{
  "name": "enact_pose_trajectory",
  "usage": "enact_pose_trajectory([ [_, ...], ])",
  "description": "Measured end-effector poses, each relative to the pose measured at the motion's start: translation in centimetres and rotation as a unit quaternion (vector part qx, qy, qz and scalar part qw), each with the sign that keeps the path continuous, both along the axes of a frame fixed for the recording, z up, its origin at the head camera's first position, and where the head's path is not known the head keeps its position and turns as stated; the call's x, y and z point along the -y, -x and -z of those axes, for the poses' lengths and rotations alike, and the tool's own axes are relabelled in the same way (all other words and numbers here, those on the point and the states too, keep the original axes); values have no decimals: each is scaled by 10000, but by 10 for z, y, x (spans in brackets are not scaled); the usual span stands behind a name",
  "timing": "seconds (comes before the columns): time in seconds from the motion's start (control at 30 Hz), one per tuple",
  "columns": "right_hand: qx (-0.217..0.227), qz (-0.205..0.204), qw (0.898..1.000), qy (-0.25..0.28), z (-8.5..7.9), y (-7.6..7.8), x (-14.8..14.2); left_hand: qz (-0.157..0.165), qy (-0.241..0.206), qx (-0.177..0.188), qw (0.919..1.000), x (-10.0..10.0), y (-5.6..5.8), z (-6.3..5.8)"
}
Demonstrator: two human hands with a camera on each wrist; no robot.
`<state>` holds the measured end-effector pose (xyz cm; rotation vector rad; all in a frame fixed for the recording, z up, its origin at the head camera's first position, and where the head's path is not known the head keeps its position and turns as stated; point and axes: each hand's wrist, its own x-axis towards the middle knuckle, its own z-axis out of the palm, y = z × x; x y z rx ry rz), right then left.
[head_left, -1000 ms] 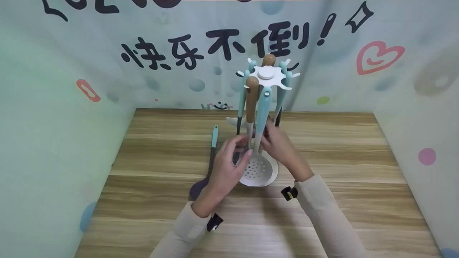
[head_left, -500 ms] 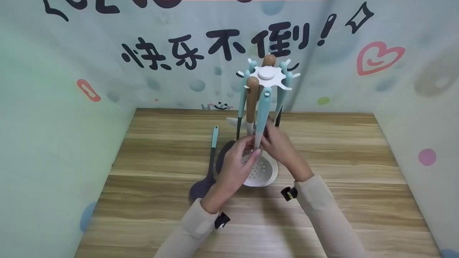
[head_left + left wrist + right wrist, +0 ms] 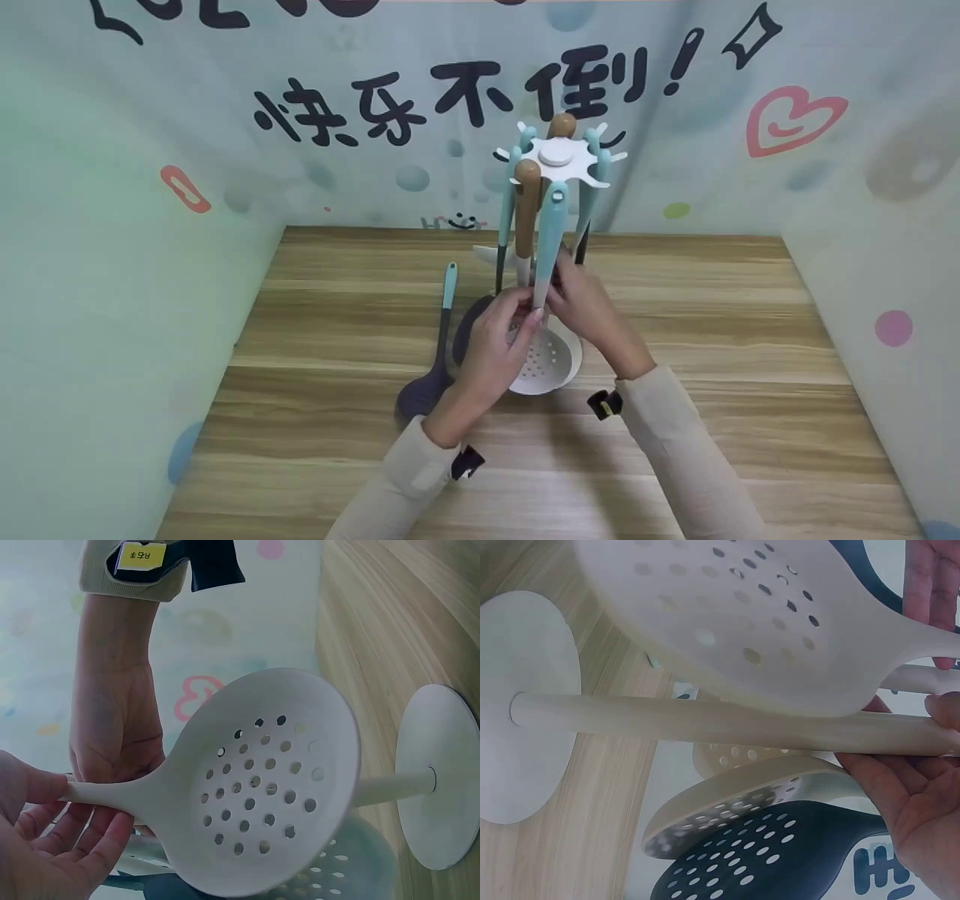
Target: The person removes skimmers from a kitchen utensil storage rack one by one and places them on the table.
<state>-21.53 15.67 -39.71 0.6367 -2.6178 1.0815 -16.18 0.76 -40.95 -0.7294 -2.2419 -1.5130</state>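
A white skimmer (image 3: 541,361) with a light-blue handle hangs at the front of a white utensil rack (image 3: 556,154). My left hand (image 3: 495,349) pinches its neck between thumb and fingers, just above the perforated bowl (image 3: 255,750) in the left wrist view. Behind the hanging handles, my right hand (image 3: 589,300) grips the rack's white pole (image 3: 705,720), its fingers curled around it in the right wrist view. The round white base (image 3: 420,829) stands on the table. A brown-handled utensil (image 3: 527,210) hangs right beside the skimmer; its lower end is hidden by my left hand.
Other utensils hang around the rack, among them a dark slotted turner (image 3: 742,851). A dark ladle-shaped utensil with a light-blue handle (image 3: 442,337) lies on the wooden table (image 3: 712,360), left of the rack. A printed curtain (image 3: 375,172) stands behind.
My left hand has moved right, from beside the brown-handled utensil to the skimmer's neck, and now pinches it. The skimmer's bowl has shifted slightly toward me. My right hand has stayed put.
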Motion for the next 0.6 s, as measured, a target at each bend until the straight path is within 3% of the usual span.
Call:
enact_pose_trajectory([
  [0.6, 46, -5, 10000, -39, 0, 0, 1, 88, 12, -116, 9999, 0, -4, 0],
])
